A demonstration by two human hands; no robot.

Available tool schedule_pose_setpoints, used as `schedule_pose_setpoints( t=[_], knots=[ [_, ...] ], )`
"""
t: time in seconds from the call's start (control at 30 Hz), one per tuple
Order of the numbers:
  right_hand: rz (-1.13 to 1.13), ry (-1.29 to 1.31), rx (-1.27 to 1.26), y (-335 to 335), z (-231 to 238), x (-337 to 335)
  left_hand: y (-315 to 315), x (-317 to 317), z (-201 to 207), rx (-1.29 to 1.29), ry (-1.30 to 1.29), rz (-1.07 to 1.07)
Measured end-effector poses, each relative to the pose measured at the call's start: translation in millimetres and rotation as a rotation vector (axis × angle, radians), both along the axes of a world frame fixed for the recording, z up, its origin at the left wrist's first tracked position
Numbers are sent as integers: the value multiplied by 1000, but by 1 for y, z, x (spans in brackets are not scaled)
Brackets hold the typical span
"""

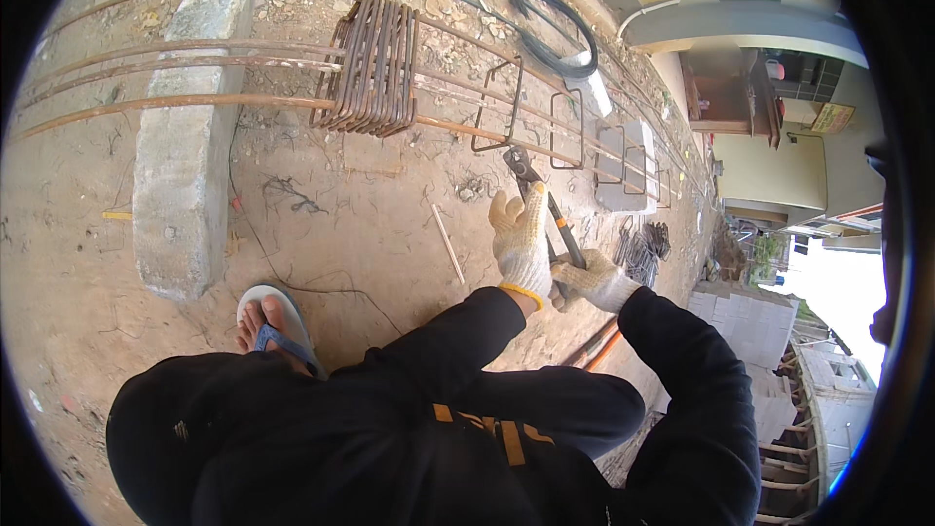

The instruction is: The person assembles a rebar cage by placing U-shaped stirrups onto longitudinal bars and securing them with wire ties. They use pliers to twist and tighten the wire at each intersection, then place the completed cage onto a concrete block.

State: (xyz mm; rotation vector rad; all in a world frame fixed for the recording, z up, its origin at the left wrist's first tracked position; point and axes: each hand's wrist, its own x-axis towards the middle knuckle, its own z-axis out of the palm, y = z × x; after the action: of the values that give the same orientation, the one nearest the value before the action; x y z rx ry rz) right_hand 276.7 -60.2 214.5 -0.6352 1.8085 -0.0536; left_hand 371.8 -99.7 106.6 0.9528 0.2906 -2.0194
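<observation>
Pincers [563, 226] with dark jaws and black-and-orange handles reach up toward the steel bars. My right hand [596, 281], in a pale knit glove, is closed around the lower handle end. My left hand [521, 245], gloved with a yellow cuff edge, is beside the handles, its fingers apart and slightly curled. The jaws are by the lower corner of a square steel stirrup [500, 102] on long rusty bars [243, 100]; whether they touch is hard to tell. Another stirrup [566, 131] stands to its right. A tight bundle of stirrups [375, 68] hangs on the bars at left.
A long concrete block [185, 156] lies under the bars at left, and a grey block [626, 168] at right. Coiled black hose [557, 29] lies beyond. Tie wire [640, 251] is heaped right of my hands; a thin stick [447, 244] lies on the dirt.
</observation>
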Motion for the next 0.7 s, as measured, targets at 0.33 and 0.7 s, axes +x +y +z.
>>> schedule_pose_setpoints(
  t=[0.33,0.7],
  knots=[
    [281,-111,-600,85,-147,-73,-61,45,-128,-790,-761,202],
    [156,-271,-445,23,-194,-140,-95,61,-75,-954,-1209,-248]
  ],
)
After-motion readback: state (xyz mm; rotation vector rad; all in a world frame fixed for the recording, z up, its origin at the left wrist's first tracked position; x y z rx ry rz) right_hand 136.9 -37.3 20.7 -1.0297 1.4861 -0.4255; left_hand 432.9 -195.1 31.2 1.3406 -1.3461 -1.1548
